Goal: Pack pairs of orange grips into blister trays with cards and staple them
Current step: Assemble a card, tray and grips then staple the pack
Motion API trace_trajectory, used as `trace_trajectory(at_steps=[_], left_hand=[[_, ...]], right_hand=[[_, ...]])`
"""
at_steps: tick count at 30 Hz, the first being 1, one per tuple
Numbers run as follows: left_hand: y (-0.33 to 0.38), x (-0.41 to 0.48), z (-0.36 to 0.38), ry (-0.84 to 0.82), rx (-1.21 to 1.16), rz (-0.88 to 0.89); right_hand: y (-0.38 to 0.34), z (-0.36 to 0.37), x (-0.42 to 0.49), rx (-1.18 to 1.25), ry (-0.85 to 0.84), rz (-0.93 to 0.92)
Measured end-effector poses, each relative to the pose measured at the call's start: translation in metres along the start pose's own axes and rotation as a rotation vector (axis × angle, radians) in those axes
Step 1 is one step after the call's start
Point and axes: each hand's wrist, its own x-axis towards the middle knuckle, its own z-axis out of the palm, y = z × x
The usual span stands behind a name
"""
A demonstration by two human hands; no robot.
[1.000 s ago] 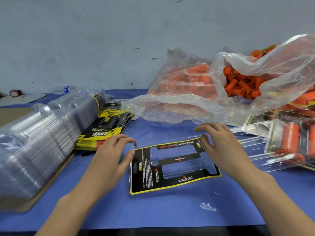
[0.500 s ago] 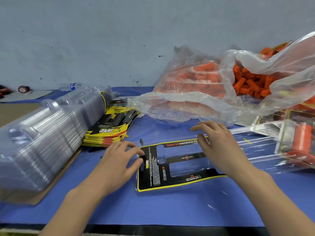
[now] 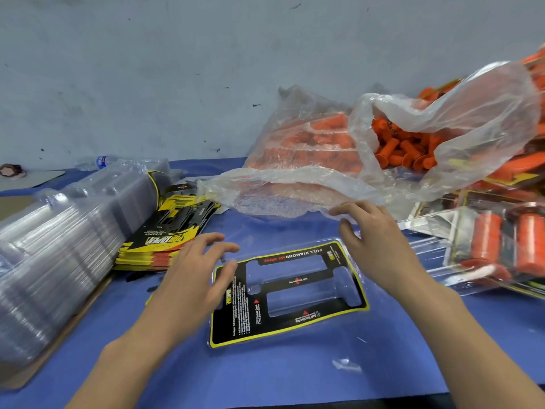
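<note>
Blue table (image 3: 265,373) bears the carded blister tray (image 3: 342,286) flat between left hand (image 3: 191,278) and right hand (image 3: 380,246), both spread, gripping nothing; it looks light, bendy and slippery, best pinched at its flat rim.

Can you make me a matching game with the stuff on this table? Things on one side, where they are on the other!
Things:
1. clear trays
2. orange grips
3. water bottle
4. black card

Places:
A. in the plastic bag
B. lying by the wall
C. flat in the middle of the table
D. piled on the left

Pairs: 1-D, 2-A, 3-B, 4-C
</note>
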Motion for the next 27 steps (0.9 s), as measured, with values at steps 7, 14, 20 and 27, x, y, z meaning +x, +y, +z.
trace_trajectory(at_steps=[7,14,20,27], left_hand=[[0.056,0.042,0.033,-0.013,-0.085,0.116],[0.05,0.159,0.092,-0.29,0.048,-0.083],[0.021,0.24,0.104,-0.469,0.147,-0.199],[0.013,0.312,0.089,-0.018,0.004,-0.202]], right_hand=[[0.025,-0.022,0.017,0.101,0.009,0.145],[0.037,-0.021,0.031,0.165,-0.049,0.179],[0.028,-0.004,0.055,0.169,-0.145,0.14],[0.032,0.008,0.076,0.153,-0.177,0.141]])
